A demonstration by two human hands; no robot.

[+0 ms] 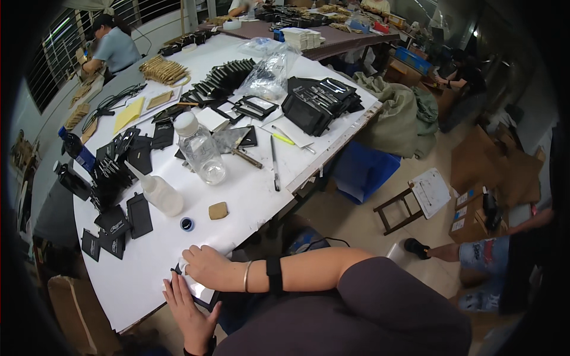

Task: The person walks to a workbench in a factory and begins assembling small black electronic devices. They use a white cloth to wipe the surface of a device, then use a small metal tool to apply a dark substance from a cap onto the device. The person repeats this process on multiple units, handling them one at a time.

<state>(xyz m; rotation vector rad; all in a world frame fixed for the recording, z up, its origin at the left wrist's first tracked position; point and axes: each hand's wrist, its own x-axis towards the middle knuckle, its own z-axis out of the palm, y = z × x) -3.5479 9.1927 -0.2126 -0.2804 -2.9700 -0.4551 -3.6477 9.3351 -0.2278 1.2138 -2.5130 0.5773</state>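
Note:
My right hand (205, 267) is closed, its fingers bunched round a small white cloth (183, 266) that presses on a flat dark-edged piece (206, 301) at the table's near edge. Part of that piece is hidden under both hands. My left hand (189, 310) lies along its left side with fingers stretched out and thumb apart. Just beyond stand a small open pot of dark blue stuff (187, 224) and a tan block (218, 210). A squeeze bottle with a nozzle (161, 196) and a clear capped bottle (200, 151) stand farther off.
Flat black pieces (140, 215) lie at the left of the white table (249, 207). Black frames (320, 101) are stacked at the far right, near pens (275, 163). A stool (409, 204) and a blue bag (363, 171) are on the right. Other people (116, 50) sit beyond.

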